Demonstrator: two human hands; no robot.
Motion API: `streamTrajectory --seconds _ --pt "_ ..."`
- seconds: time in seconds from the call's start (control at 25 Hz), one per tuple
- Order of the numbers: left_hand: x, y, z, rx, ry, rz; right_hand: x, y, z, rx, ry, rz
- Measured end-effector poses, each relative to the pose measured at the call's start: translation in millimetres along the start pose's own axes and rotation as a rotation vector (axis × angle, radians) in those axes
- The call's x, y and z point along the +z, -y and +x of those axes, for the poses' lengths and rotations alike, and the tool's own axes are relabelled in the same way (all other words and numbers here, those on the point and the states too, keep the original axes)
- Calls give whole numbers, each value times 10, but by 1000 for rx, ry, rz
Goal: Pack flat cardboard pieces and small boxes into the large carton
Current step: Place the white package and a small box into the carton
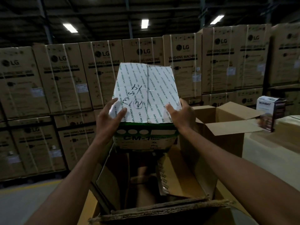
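I hold a white and green tape box (146, 93), printed "CM-1 Wonder Tape", tilted above the open large carton (162, 208). My left hand (110, 117) grips its left side and my right hand (180, 116) grips its right side. Inside the carton, flat cardboard pieces (177, 174) stand upright against the walls. The carton's bottom is dark and partly hidden by the box.
An open brown carton (227, 127) stands to the right on a pale surface, with a small dark "Bombay" box (271, 112) beside it. Stacked LG washing machine cartons (65, 78) form a wall behind. Grey floor with a yellow line (29, 187) lies at the left.
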State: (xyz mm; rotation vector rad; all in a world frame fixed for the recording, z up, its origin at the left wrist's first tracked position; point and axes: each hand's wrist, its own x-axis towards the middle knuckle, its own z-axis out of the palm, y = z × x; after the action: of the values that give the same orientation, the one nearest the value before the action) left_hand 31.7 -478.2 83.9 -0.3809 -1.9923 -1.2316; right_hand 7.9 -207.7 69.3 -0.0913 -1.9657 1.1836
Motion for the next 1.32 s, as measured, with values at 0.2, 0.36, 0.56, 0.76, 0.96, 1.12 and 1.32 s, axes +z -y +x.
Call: streamTrajectory --seconds 0.2,0.36,0.56,0.76,0.96,1.12,1.32 --pt "15 299 43 -3 -74 3 195 -31 122 -143 44 26" --pt "66 380 141 34 -104 -6 370 -12 285 -142 39 17" --pt "221 817 295 53 7 134 578 -235 306 -61 177 -56" --pt "364 1227 203 -5 317 138 641 -534 197 7 256 -116" --pt "708 941 336 550 419 890 685 -461 320 -41 302 -208" --pt "1014 841 358 622 357 890 696 -542 -6 -412 -78 -466" --pt "1189 837 362 653 213 885 768 -646 -891 -827 739 -594"
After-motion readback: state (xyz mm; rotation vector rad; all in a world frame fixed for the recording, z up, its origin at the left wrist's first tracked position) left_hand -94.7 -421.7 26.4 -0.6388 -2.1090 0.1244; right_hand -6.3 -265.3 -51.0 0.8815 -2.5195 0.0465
